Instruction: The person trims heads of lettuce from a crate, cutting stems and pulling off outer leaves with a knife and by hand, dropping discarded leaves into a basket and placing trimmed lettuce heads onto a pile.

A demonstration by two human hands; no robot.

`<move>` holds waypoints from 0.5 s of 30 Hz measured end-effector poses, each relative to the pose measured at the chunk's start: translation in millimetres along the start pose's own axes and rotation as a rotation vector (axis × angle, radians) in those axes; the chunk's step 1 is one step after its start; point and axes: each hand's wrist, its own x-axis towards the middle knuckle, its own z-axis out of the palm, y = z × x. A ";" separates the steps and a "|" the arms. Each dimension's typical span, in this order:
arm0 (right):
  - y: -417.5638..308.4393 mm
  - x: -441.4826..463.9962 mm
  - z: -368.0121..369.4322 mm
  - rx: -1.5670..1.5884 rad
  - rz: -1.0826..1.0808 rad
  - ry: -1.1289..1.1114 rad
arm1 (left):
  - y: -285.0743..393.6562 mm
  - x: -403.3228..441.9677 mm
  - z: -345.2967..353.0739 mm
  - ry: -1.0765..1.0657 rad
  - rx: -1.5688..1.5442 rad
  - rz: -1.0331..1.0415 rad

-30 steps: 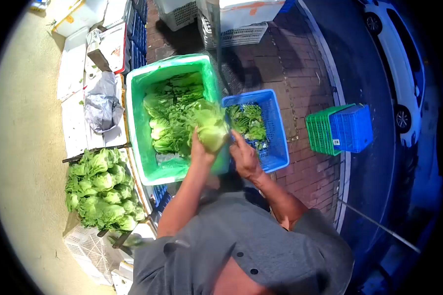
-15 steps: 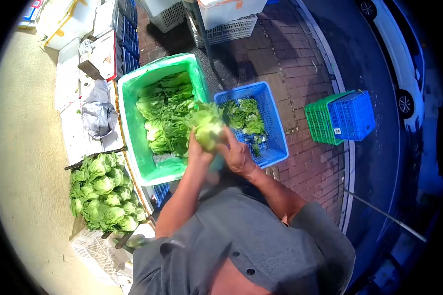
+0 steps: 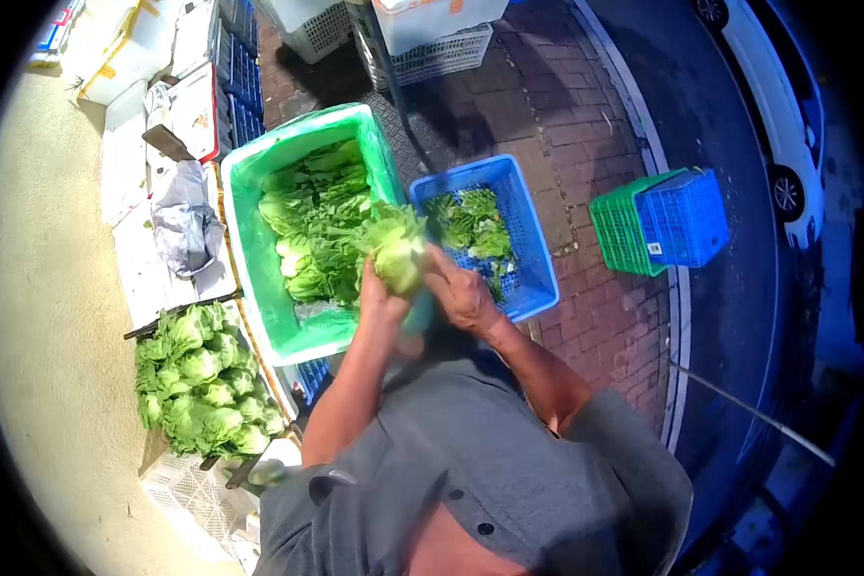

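A head of lettuce [image 3: 397,248] is held up in front of my body, over the inner edge of a box lined with green plastic [image 3: 248,226]. My left hand [image 3: 382,300] is wrapped around its left and lower side. On the other side, my right hand [image 3: 465,298] has its fingers curled against the outer leaves; their tips are partly hidden. More lettuce [image 3: 322,226] fills much of the lined box. Just right of it stands a blue plastic basket [image 3: 536,226] with loose leaves and trimmings [image 3: 477,226] in it.
A pile of lettuce heads [image 3: 206,384] sits at the lower left. Behind it lies a grey plastic bag [image 3: 184,219] on white foam boxes. Stacked green [image 3: 624,230] and blue crates [image 3: 684,221] stand by the curb. A white car [image 3: 773,115] is on the road.
The lettuce and both hands have shifted very slightly in view, with the hands staying on the head. The whole scene has slid a little left as the camera moved.
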 end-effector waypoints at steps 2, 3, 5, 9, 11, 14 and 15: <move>1.9 1.3 -0.5 0.002 -0.023 0.000 | 1.1 3.5 -2.1 -0.007 -0.026 -0.018; 3.2 1.4 -0.8 0.000 -0.031 -0.005 | 1.7 2.2 -0.2 -0.010 -0.039 -0.026; 5.6 2.1 -3.0 -0.029 -0.063 -0.001 | 1.8 -1.2 3.1 0.022 -0.066 -0.044; 21.9 3.2 -7.6 -0.077 -0.157 0.011 | -1.0 2.8 4.0 0.058 -0.053 -0.058; 33.3 3.2 -6.1 -0.003 -0.140 0.003 | -2.6 4.6 4.2 0.069 -0.054 -0.058; 42.0 -0.1 -5.6 0.210 0.054 -0.042 | -6.2 4.7 5.8 0.062 -0.022 -0.043; 46.5 -3.2 -7.8 0.278 0.163 -0.072 | -7.3 5.9 6.4 0.054 -0.005 -0.035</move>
